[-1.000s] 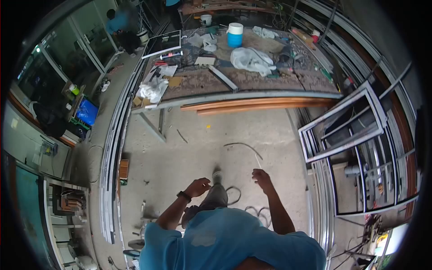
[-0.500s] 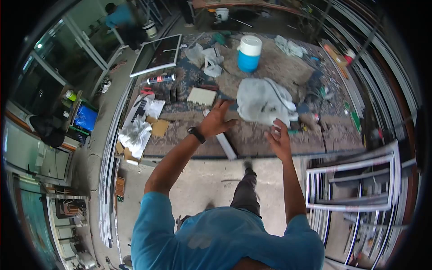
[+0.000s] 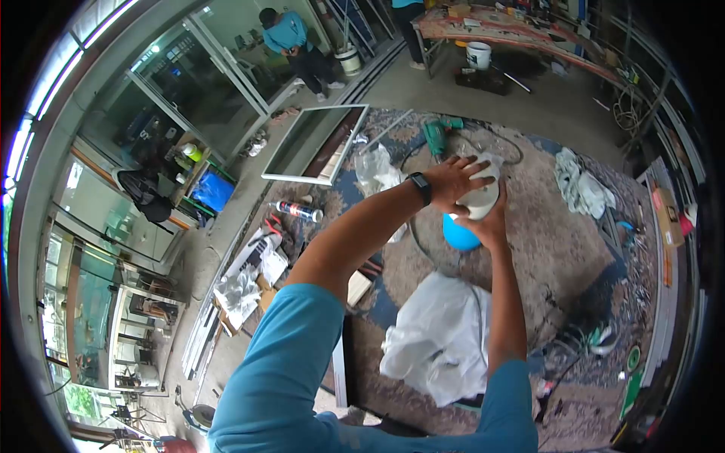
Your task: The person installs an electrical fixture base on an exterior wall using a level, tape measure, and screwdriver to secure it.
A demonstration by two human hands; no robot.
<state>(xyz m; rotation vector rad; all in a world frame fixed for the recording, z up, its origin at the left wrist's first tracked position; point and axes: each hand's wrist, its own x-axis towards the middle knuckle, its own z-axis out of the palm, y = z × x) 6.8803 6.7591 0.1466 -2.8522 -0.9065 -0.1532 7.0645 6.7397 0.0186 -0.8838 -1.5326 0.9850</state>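
Observation:
A blue cooler jug point(image 3: 461, 233) with a white lid point(image 3: 481, 198) stands on the carpeted table point(image 3: 566, 257). My left hand point(image 3: 451, 183) rests over the top of the lid, fingers spread, with a watch on its wrist. Wrapped round the right side of the lid is my right hand point(image 3: 489, 220). A crumpled white bag point(image 3: 438, 340) lies nearer to me, below the jug. Behind the hands is a green power tool point(image 3: 436, 137) with its cable.
A white-edged frame point(image 3: 316, 143), a sealant tube point(image 3: 299, 211) and clear plastic point(image 3: 376, 170) lie at the left. Grey cloth point(image 3: 580, 183) lies at the right. One person point(image 3: 290, 47) stands back left; another is partly visible by the rear bench point(image 3: 498, 29).
Both hands have moved forward from near the white bag to the jug's lid, and the right has closed round it. The view has shifted closer over the table.

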